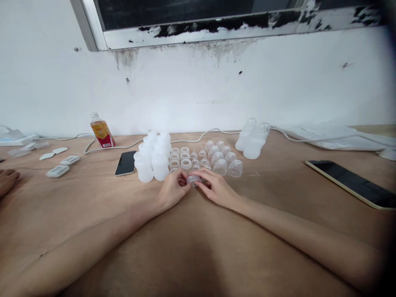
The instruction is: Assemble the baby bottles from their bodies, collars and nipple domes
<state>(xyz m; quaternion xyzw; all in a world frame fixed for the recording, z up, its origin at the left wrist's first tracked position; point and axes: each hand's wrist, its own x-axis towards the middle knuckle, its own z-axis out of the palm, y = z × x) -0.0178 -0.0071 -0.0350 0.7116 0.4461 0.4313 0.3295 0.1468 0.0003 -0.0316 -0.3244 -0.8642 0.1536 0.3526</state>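
Between my left hand (175, 186) and my right hand (216, 187) is a small clear ring with a nipple part (193, 180), pinched by the fingers of both hands just above the table. Just beyond the hands stand rows of whitish collar rings (185, 163) and clear bottle nipples (202, 153), the nearest partly hidden by my fingers. Clear dome caps (220, 166) sit in two rows to the right of them. To the left, white bottle bodies (145, 171) are grouped closely together.
Two capped bottles (252, 146) stand at the back right. A dark phone (126, 163) lies left of the bodies, a larger one (352, 183) far right. A drink bottle (102, 131) and a white cable (213, 130) are near the wall. Another person's hand (8, 180) rests far left.
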